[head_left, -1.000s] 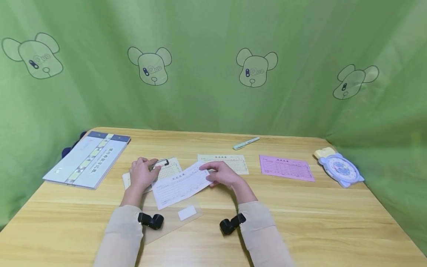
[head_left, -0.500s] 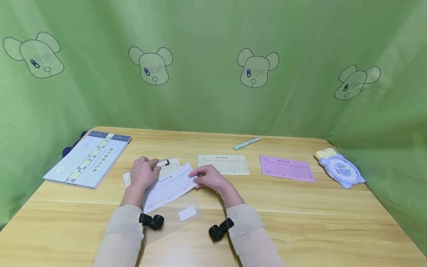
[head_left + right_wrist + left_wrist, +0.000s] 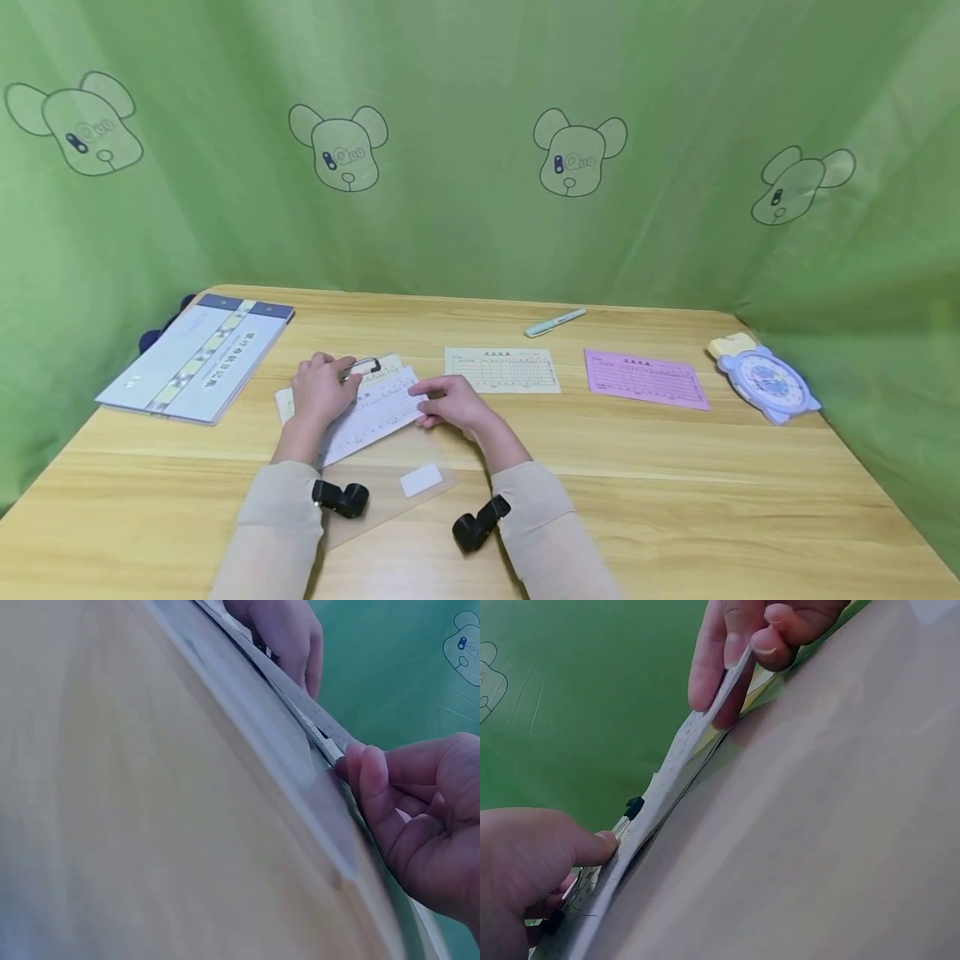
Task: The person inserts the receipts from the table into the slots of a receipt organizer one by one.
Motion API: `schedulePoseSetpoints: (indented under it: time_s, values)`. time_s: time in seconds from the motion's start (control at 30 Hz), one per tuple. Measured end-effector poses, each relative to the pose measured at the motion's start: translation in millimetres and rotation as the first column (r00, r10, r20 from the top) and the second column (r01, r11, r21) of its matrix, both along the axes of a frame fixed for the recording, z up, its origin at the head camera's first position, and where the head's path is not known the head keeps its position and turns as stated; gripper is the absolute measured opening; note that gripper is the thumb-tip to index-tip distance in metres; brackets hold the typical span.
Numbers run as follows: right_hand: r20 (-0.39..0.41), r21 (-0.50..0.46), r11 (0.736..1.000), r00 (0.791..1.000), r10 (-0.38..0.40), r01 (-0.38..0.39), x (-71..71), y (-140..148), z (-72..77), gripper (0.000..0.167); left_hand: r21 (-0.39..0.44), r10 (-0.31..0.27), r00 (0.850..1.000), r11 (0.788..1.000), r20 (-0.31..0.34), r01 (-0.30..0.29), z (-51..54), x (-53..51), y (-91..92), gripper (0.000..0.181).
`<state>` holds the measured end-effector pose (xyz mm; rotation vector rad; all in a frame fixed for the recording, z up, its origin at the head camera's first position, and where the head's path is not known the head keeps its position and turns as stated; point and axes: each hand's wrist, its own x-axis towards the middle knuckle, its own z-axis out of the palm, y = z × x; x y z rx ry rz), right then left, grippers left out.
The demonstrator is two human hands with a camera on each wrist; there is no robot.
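A clear clipboard (image 3: pixel 378 492) with a white label lies on the table. My left hand (image 3: pixel 321 390) grips its wire clip (image 3: pixel 369 365) at the upper edge; in the left wrist view the thumb presses on the clip near a dark tip (image 3: pixel 634 808). My right hand (image 3: pixel 453 406) pinches the right edge of a white printed form (image 3: pixel 375 415), which slants over the clipboard, its left end partly behind my left hand. Beneath that form, a cream form (image 3: pixel 386 367) shows at the clip. In the right wrist view, thumb and fingers (image 3: pixel 373 774) meet at the paper's edge.
On the table (image 3: pixel 675 500) another cream form (image 3: pixel 502 371) and a pink form (image 3: pixel 645 379) lie to the right. Behind them is a pale green pen (image 3: pixel 555 322). A blue clock-like toy (image 3: pixel 768 383) stands far right, a ledger book (image 3: pixel 198 358) far left.
My right hand has moved left and slightly down, sliding the white form leftward over the clipboard and under my left hand. The left hand has stayed at the clip.
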<state>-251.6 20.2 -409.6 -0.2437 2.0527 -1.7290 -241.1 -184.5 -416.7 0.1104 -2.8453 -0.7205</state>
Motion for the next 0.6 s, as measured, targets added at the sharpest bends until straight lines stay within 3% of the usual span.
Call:
schedulePoseSetpoints:
  time_s: [0.37,0.6]
  values:
    - [0.061,-0.064,0.988,0.989,-0.134,0.138,1.8,-10,-1.7,0.023,0.080,0.011,1.000,0.997,-0.023,-0.009,-4.7,-5.1,5.6,0.042]
    - [0.077,-0.048,0.990,0.989,-0.127,0.131,-0.8,-18,-4.1,0.021,0.065,0.034,0.999,0.997,-0.016,-0.033,-7.7,-5.6,-3.3,0.042]
